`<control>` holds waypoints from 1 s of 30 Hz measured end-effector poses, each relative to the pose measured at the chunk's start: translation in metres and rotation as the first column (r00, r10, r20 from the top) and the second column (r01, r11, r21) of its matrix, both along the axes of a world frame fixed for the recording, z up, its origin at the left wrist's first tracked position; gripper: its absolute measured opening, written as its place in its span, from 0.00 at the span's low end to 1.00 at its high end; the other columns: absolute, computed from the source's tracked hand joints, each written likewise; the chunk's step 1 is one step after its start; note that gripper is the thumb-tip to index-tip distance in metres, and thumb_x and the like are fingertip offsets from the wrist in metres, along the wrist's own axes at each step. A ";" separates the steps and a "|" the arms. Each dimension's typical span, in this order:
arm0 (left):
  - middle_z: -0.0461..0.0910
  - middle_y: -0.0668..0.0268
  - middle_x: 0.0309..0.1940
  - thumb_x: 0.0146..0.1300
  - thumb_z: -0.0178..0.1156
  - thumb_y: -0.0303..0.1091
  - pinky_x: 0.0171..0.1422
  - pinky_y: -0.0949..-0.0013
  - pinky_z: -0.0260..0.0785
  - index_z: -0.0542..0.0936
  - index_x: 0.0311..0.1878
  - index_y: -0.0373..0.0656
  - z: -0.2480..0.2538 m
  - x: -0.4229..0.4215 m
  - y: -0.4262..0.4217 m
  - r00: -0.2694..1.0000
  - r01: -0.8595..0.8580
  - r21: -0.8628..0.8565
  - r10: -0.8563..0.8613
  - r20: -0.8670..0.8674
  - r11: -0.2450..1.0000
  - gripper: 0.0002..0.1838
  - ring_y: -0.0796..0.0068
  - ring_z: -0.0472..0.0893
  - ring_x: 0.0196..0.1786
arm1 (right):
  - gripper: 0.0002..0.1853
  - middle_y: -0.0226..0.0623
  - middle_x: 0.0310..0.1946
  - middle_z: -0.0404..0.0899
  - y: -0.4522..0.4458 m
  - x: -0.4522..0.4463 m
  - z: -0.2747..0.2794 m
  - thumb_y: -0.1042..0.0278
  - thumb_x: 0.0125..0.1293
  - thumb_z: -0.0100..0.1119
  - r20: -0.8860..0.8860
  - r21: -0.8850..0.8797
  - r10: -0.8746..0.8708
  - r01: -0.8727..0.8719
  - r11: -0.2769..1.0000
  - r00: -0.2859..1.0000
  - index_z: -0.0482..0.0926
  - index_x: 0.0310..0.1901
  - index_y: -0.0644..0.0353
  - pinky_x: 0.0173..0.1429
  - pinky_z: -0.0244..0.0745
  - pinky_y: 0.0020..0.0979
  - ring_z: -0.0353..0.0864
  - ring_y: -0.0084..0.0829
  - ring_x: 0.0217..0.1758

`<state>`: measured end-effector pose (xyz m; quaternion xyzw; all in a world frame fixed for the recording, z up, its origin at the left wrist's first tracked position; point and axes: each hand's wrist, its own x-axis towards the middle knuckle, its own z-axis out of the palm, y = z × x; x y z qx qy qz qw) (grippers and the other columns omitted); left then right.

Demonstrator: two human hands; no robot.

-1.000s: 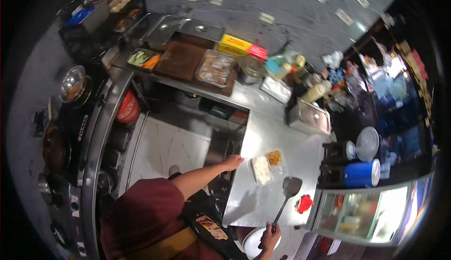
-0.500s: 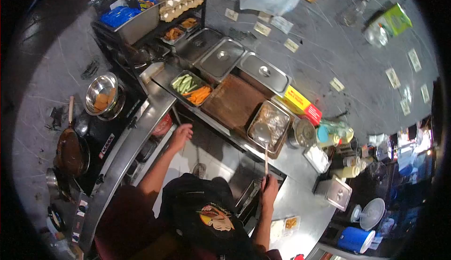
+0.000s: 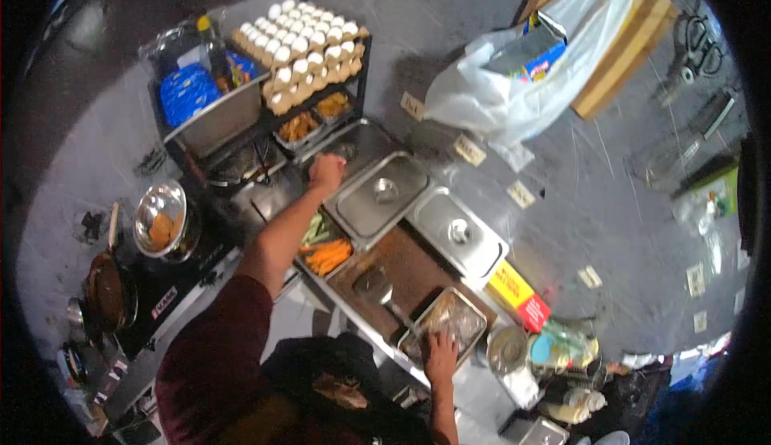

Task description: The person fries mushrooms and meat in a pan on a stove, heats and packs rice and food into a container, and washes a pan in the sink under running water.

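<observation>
My left hand (image 3: 328,172) is stretched over the back left metal lid (image 3: 365,138), its fingers closed; what they hold is too blurred to tell. My right hand (image 3: 440,355) is at the front edge of a tray with a clear, crinkled covering (image 3: 456,320), closed on the handle end of a spatula (image 3: 374,286). The spatula's blade lies over a brown board (image 3: 405,256). Two more metal lids (image 3: 384,192) (image 3: 459,232) are behind the board. Left of it, cut carrots (image 3: 328,257) and green vegetable pieces (image 3: 315,228) share a tray, partly under my left forearm.
Egg trays (image 3: 301,39) stand on a rack at the back left. Pans (image 3: 108,292) and a metal bowl (image 3: 161,216) are at the left. A yellow-red box (image 3: 518,295) and bottles (image 3: 574,405) are at the right. A plastic bag (image 3: 522,83) is near the wall.
My view has swung left toward the egg rack. My left hand has reached forward over the back lid. The spatula's blade has moved from the covered tray to the board; my right hand is nearer that tray.
</observation>
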<state>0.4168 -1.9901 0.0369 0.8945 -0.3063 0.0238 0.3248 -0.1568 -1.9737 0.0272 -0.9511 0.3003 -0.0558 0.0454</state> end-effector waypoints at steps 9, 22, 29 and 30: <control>0.85 0.58 0.46 0.64 0.54 0.38 0.61 0.48 0.59 0.87 0.47 0.45 -0.001 0.041 -0.065 0.865 -0.018 0.703 -0.341 0.367 0.711 0.15 0.53 0.71 0.62 | 0.18 0.44 0.46 0.79 -0.014 0.015 0.002 0.67 0.55 0.65 0.042 0.431 -0.098 0.071 0.899 0.994 0.81 0.48 0.57 0.58 0.68 0.49 0.75 0.49 0.55; 0.86 0.55 0.35 0.57 0.64 0.40 0.47 0.49 0.68 0.88 0.33 0.43 0.127 -0.054 -0.025 0.831 0.322 0.710 -0.546 0.105 0.627 0.11 0.53 0.82 0.46 | 0.15 0.42 0.43 0.80 -0.031 0.033 0.020 0.72 0.52 0.66 0.157 0.364 -0.128 0.063 0.929 0.979 0.82 0.44 0.56 0.51 0.70 0.48 0.77 0.49 0.46; 0.85 0.61 0.47 0.62 0.59 0.38 0.61 0.51 0.61 0.88 0.42 0.44 0.013 -0.143 -0.068 0.951 0.207 0.607 -0.303 0.058 0.767 0.13 0.61 0.75 0.59 | 0.16 0.43 0.43 0.79 -0.035 0.029 0.030 0.74 0.50 0.68 0.119 0.409 -0.126 0.067 0.910 0.985 0.82 0.44 0.57 0.51 0.71 0.46 0.77 0.50 0.47; 0.85 0.60 0.47 0.62 0.58 0.38 0.62 0.50 0.61 0.87 0.43 0.44 -0.004 -0.147 -0.072 0.950 0.159 0.598 -0.286 0.124 0.786 0.13 0.61 0.75 0.60 | 0.16 0.44 0.42 0.79 -0.034 0.030 0.030 0.76 0.51 0.67 0.170 0.448 -0.155 0.063 0.892 0.973 0.83 0.44 0.58 0.51 0.72 0.45 0.78 0.50 0.46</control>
